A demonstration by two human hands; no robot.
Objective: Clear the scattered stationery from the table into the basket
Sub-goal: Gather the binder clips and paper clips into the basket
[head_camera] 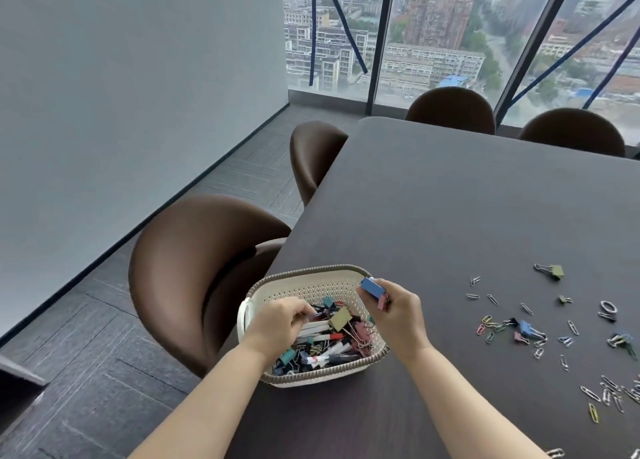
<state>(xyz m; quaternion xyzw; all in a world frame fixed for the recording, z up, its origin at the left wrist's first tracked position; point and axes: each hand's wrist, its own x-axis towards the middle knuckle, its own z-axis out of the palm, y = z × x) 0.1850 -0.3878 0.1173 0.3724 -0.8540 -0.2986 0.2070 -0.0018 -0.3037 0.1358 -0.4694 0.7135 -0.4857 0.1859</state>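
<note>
Basket (pixel 311 271): cream, woven, on the near left part of the table (pixel 450 199). Contents: a heap of mixed-colour binder clips (pixel 341 318) and white markers (pixel 320 337).
Left hand (pixel 280 323): inside the basket, fingers curled onto the heap; cannot tell whether they grasp anything.
Right hand (pixel 394 316): over the basket's right rim, fingers clenched round a blue binder clip (pixel 372 288) and a pink clip (pixel 382 302).
Table, right: loose paper clips (pixel 589 393) and a green binder clip (pixel 556 271), scattered.
</note>
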